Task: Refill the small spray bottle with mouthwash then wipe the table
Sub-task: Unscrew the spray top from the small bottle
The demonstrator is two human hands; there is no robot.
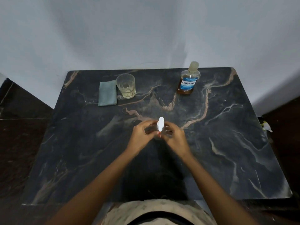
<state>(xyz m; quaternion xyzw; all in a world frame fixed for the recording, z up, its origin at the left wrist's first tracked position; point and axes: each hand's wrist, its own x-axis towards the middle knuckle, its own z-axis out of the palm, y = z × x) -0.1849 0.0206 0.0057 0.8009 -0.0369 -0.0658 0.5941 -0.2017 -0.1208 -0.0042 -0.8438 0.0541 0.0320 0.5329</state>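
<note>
Both hands on the small spray bottle (160, 124), mid-table, white head up.

Left hand (140, 134) and right hand (175, 137) curl round it, fingers blurred; which one works the head I cannot tell. Mouthwash bottle (188, 82) stands capped at the far right of the table (227, 143); glass (126, 86) and cloth (107, 93) far left. Risks: a hard twist may tip the light bottle, and pouring into its narrow neck may spill.

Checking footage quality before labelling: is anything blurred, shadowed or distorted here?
Head view: left hand, right hand and small spray bottle motion-blurred; wide lens bows the table edges; dark shadow nearest the person; mouthwash bottle label legible.
</note>
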